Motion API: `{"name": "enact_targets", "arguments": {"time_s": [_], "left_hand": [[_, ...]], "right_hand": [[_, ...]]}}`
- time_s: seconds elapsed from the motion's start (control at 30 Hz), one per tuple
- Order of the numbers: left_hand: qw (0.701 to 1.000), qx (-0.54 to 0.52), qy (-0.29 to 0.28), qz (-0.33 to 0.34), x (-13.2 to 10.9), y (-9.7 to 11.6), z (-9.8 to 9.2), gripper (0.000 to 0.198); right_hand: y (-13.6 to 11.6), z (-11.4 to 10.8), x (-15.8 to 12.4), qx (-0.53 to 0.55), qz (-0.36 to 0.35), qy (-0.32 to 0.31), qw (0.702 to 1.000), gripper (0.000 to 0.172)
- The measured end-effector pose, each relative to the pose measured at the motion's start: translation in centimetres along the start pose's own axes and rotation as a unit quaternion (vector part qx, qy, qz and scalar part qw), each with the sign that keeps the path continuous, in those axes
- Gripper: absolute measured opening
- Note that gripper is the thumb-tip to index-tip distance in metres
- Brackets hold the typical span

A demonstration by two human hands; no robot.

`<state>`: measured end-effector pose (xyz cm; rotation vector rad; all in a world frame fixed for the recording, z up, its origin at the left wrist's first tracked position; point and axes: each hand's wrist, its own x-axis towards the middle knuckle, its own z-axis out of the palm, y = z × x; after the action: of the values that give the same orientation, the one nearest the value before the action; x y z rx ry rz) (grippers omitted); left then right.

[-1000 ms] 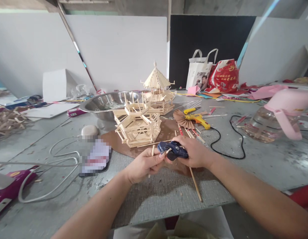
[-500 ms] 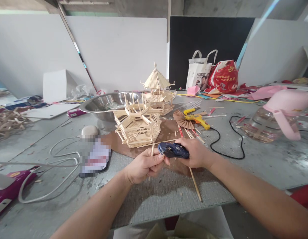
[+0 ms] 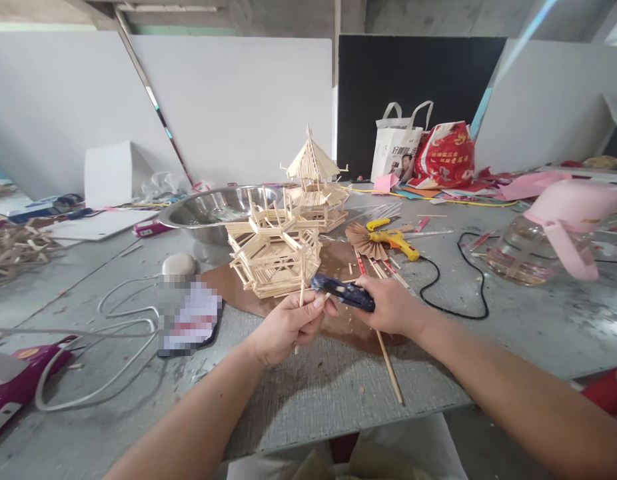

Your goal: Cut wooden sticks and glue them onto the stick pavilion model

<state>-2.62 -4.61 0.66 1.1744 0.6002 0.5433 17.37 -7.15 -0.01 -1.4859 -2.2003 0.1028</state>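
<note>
My left hand (image 3: 290, 325) is closed in a pinch around a thin wooden stick (image 3: 302, 283), which stands nearly upright between thumb and fingers. A short stick end also shows near the thumb. In my closed right hand (image 3: 392, 305) is a dark blue hand tool (image 3: 344, 293); its exact kind is unclear. The tool's far end reaches beside the upright stick, just above my left fingertips. Another wooden stick (image 3: 390, 368) slants down from below my right hand; whether I hold it, I cannot tell. Just beyond my hands stands an open-topped stick frame (image 3: 273, 257) on a brown sheet (image 3: 233, 293).
Behind the frame are a roofed stick pavilion (image 3: 313, 167) and a steel basin (image 3: 176, 217). A yellow glue gun (image 3: 396, 241) with a black cord lies right, near a pink-lidded bottle (image 3: 526, 247). To the left are a phone (image 3: 193, 317), white cables and a purple power strip (image 3: 28, 373).
The blue tool has turned slightly in my right hand and shifted a little left and up. The left-hand stick now stands higher and more upright.
</note>
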Motion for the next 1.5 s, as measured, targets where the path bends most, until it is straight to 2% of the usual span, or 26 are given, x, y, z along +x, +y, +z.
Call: {"name": "enact_targets", "arguments": {"time_s": [0.1,0.23,0.37,0.47,0.63,0.73,0.87,1.07,1.17,1.33,1.5], "left_hand": [[1.000,-0.002,0.026,0.002,0.1,0.0,-0.2,0.022],[0.997,0.006,0.071,0.017,0.4,-0.1,-0.3,0.023],[0.992,0.039,0.110,0.054,0.3,0.2,0.2,0.025],[0.986,0.053,0.135,0.079,0.0,0.7,0.6,0.029],[0.969,0.021,0.224,0.102,-0.3,1.4,0.9,0.031],[0.961,0.004,0.243,0.135,-0.5,1.6,0.8,0.029],[0.949,0.037,0.263,0.171,-0.3,1.7,0.4,0.035],[0.917,0.006,0.345,0.202,0.3,2.4,-0.7,0.033],[0.913,0.010,0.346,0.214,0.4,3.0,-1.2,0.029],[0.906,0.053,0.372,0.194,0.9,3.8,-1.6,0.022],[0.896,0.049,0.411,0.160,1.4,3.9,-1.8,0.026]], "right_hand": [[0.7,-0.1,0.2,-0.034,0.027,0.035,0.998,0.023],[2.2,-0.3,0.9,-0.125,0.138,0.090,0.978,0.037],[3.4,-0.1,1.4,-0.187,0.206,0.047,0.959,0.054],[3.9,0.2,1.5,-0.191,0.206,0.012,0.960,0.056],[4.0,0.8,1.7,-0.179,0.216,-0.039,0.959,0.049],[4.0,1.1,1.7,-0.181,0.208,-0.037,0.960,0.048],[3.9,1.2,1.5,-0.193,0.196,-0.032,0.961,0.047],[4.0,1.3,1.6,-0.186,0.192,-0.056,0.962,0.045],[4.0,1.2,1.7,-0.167,0.196,-0.054,0.965,0.042],[4.0,1.1,1.6,-0.150,0.203,-0.060,0.966,0.040],[4.2,1.0,1.5,-0.136,0.201,-0.076,0.967,0.037]]}}
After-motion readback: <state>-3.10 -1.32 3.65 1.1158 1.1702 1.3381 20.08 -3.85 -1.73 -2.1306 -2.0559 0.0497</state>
